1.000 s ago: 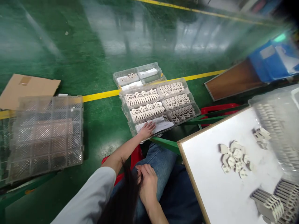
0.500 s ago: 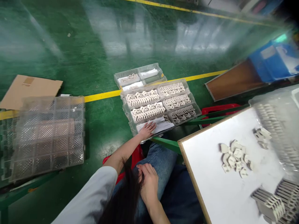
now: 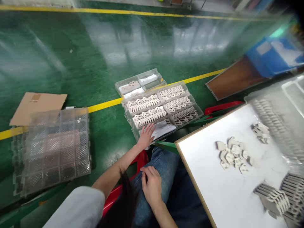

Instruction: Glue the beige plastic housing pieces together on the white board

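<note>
My left hand [image 3: 146, 136], fingers apart, is over the front left compartment of a clear plastic tray [image 3: 138, 133]; I cannot tell whether it touches. A white sheet of paper [image 3: 163, 128] lies in that compartment beside my fingers, partly hiding some pieces. The tray's other compartments hold rows of small off-white pieces [image 3: 148, 117], with darker ones [image 3: 185, 116] at the front right. On my jeans [image 3: 168, 163] rests my right hand [image 3: 152, 183], thumb apart from the loosely bent fingers and holding nothing.
To my right, a white tabletop [image 3: 201, 161] bears a loose heap of beige pieces [image 3: 234, 153], stacked grey parts [image 3: 272, 198] and a clear bag of pieces [image 3: 275, 123]. Clear divided trays [image 3: 57, 148] and cardboard [image 3: 38, 106] are at left. Another tray [image 3: 140, 84] lies beyond mine.
My left hand has shifted left off the middle of the paper, its fingers more raised and spread. My right hand stays on my lap, and the view has tilted slightly.
</note>
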The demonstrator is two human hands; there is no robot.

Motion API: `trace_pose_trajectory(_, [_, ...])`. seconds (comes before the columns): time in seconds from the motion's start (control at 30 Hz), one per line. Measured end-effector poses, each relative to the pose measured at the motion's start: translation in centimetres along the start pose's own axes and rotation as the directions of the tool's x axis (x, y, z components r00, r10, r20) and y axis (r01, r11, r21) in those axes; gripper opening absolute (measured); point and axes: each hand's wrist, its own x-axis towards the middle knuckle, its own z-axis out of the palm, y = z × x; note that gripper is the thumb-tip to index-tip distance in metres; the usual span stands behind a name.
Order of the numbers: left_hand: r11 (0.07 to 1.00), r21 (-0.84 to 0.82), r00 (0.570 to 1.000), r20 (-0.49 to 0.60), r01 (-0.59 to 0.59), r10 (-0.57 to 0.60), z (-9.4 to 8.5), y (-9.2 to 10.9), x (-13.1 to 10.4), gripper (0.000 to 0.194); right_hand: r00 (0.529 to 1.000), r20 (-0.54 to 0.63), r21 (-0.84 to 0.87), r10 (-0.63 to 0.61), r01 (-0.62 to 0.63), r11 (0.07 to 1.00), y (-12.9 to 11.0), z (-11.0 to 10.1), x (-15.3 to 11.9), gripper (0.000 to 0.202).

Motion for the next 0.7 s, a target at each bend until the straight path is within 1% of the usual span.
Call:
trace_pose_trajectory(0.1, [0.987, -0.024, 0.979, -0.128, 0.159, -0.161, -3.7, 1.2, -3.0, 0.053, 0.998, -0.025, 0.015, 0.051, -0.051, 0.999, -0.3, 0.3, 0.3, 0.027])
trace_pose_trajectory(0.17, [0.974, -0.060, 0.956, -0.185, 0.221, -0.228, -6.7, 2.4, -5.2, 0.053, 0.995, -0.034, 0.030, 0.091, -0.090, 0.996, -0.5, -0.1, 0.6, 0.025])
trace_pose_trajectory(0.27, [0.954, -0.124, 0.927, -0.230, 0.272, -0.295, -11.2, 4.4, -9.0, 0.056, 0.989, -0.040, 0.058, 0.143, -0.140, 0.988, 0.1, -2.1, 1.1, 0.022])
trace_pose_trajectory(0.33, [0.947, -0.157, 0.925, -0.218, 0.281, -0.310, -13.6, 5.7, -12.0, 0.056, 0.987, -0.044, 0.073, 0.157, -0.154, 0.985, 1.2, -3.9, 1.0, 0.019])
trace_pose_trajectory(0.37, [0.946, -0.165, 0.927, -0.211, 0.279, -0.310, -14.5, 6.2, -13.5, 0.054, 0.987, -0.048, 0.078, 0.156, -0.152, 0.985, 1.9, -4.8, 0.8, 0.018])
trace_pose_trajectory(0.43, [0.942, -0.185, 0.927, -0.202, 0.280, -0.315, -15.4, 7.2, -16.0, 0.053, 0.989, -0.058, 0.086, 0.135, -0.130, 0.988, 3.1, -6.3, 0.1, 0.018])
trace_pose_trajectory(0.47, [0.928, -0.210, 0.921, -0.180, 0.306, -0.345, -15.5, 7.8, -16.7, 0.053, 0.991, -0.066, 0.088, 0.120, -0.114, 0.989, 3.4, -6.7, -0.4, 0.019])
trace_pose_trajectory(0.53, [0.907, -0.270, 0.925, -0.108, 0.324, -0.363, -15.6, 9.7, -16.9, 0.055, 0.991, -0.094, 0.093, 0.095, -0.087, 0.992, 3.7, -7.0, -1.4, 0.022])
trace_pose_trajectory(0.57, [0.905, -0.315, 0.942, -0.086, 0.284, -0.326, -15.7, 11.2, -16.4, 0.057, 0.990, -0.114, 0.096, 0.088, -0.078, 0.992, 3.5, -6.8, -2.0, 0.024])
trace_pose_trajectory(0.6, [0.912, -0.361, 0.967, -0.084, 0.194, -0.239, -16.0, 13.1, -15.8, 0.058, 0.987, -0.136, 0.101, 0.085, -0.072, 0.992, 3.3, -6.5, -2.6, 0.025])
trace_pose_trajectory(0.63, [0.908, -0.413, 0.989, -0.096, 0.063, -0.113, -16.5, 15.4, -15.2, 0.053, 0.984, -0.158, 0.108, 0.083, -0.067, 0.992, 2.9, -6.2, -3.1, 0.026])
trace_pose_trajectory(0.67, [0.889, -0.455, 0.997, -0.071, -0.058, 0.028, -17.2, 17.9, -14.8, 0.047, 0.980, -0.181, 0.117, 0.081, -0.060, 0.991, 2.5, -5.9, -3.6, 0.028])
trace_pose_trajectory(0.7, [0.855, -0.496, 0.987, -0.019, -0.150, 0.162, -18.1, 20.5, -14.7, 0.042, 0.976, -0.205, 0.127, 0.075, -0.050, 0.991, 2.0, -5.6, -4.2, 0.029])
